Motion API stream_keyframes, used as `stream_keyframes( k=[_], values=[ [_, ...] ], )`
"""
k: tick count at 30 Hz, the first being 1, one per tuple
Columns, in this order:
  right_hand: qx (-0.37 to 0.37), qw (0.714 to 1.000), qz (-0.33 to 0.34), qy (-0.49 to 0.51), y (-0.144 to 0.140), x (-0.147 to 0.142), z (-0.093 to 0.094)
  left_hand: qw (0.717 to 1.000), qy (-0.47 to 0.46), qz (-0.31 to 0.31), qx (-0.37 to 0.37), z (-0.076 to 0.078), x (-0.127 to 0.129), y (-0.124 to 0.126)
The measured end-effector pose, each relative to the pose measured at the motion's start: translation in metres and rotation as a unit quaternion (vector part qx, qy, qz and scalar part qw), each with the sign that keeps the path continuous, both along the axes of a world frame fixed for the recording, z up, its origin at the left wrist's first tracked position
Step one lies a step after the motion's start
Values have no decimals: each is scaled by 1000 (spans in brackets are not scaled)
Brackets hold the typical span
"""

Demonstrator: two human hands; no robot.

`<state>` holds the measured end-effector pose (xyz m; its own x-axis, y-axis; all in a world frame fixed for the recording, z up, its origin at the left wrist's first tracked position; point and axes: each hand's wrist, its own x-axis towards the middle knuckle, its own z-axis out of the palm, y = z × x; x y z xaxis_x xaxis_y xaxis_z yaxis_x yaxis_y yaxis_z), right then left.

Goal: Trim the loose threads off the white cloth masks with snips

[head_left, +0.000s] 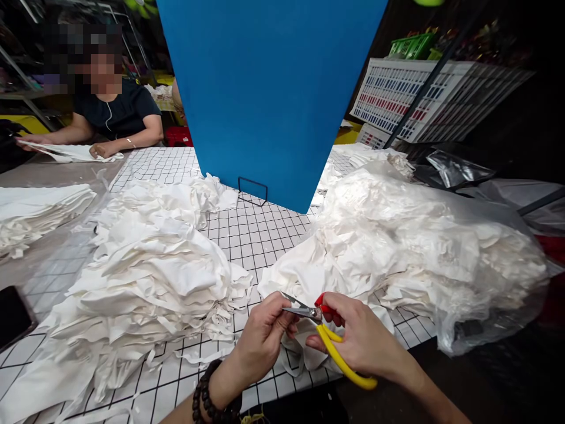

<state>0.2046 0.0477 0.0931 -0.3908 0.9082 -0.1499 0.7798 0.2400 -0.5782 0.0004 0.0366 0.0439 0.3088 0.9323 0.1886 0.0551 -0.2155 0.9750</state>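
Note:
My right hand (353, 333) is wrapped round a pair of scissors (316, 315) with one red and one yellow handle. The blades are parted and point left, towards my left hand (263, 330). The fingers of that hand are pinched on a piece of white fabric (295, 347), which hangs below both hands; part of the cloth is hidden behind them. A large heap of white fabric pieces (163, 277) lies to the left of my hands. Just beyond them, more white cloth (322, 259) spreads from the pile on the right.
A clear plastic bag (468, 294) of white fabric lies on the right. A tall blue board (273, 94) stands on the grid-patterned tablecloth (247, 235). At the far left a person (117, 118) handles white cloth. A dark phone (15, 318) rests at the left edge.

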Motion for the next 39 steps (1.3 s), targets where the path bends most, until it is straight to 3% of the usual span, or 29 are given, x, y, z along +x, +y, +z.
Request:
stream_keyframes(
  k=[5,23,31,35,37,39],
  values=[
    [-16,1000,8,2,-1,2,-2,1000,0,-14,-1,1,-1,0],
    [41,999,2,-7,-7,5,-7,995,-61,-60,-54,4,0,-2],
    [45,998,-15,41,-6,3,-19,991,-90,-48,-86,-1,3,-4],
    [-23,986,-62,153,-3,15,-30,993,-94,8,-71,5,-11,11],
    [-36,970,-108,215,1,27,-37,992,-87,88,-24,23,-35,26],
    [-35,952,-160,258,7,40,-46,970,-100,217,49,52,-72,43]
  ],
)
